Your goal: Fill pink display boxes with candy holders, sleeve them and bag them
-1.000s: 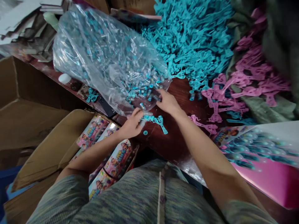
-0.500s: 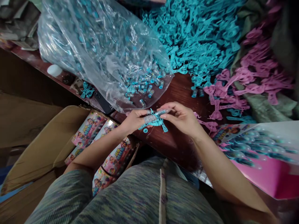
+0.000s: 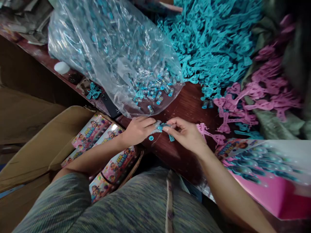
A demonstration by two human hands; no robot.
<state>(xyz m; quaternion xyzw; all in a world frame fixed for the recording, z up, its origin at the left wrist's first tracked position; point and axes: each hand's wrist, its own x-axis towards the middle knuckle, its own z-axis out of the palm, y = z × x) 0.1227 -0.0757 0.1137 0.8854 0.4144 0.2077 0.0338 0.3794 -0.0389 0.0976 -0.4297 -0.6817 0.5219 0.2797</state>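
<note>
- We see our left hand (image 3: pixel 138 129) and our right hand (image 3: pixel 187 134) brought together at the centre of the frame, just above the near edge of the dark wooden table (image 3: pixel 187 103).
- Both hands pinch one small teal plastic piece (image 3: pixel 162 126); the fingertips of the two hands almost touch, and much of the piece is hidden under them, so we cannot tell its full shape.
- A small teal ring (image 3: pixel 151 138) lies on the table just below the left hand, apart from it.
- Just above the hands, the open mouth of a large clear plastic bag (image 3: pixel 109 51) spills small clear-and-teal capsules (image 3: pixel 155 94) onto the table; the bag fills the upper left of the frame.
- A heap of teal plastic parts (image 3: pixel 213 42) fills the upper middle, and a pile of pink plastic parts (image 3: pixel 262 90) lies at the right, touching it.
- At the lower left, an open cardboard box (image 3: pixel 43 149) holds colourful printed packs (image 3: pixel 97 136), just beside the left forearm.
- At the lower right, a pink display card (image 3: pixel 267 174) lies near the right forearm.
</note>
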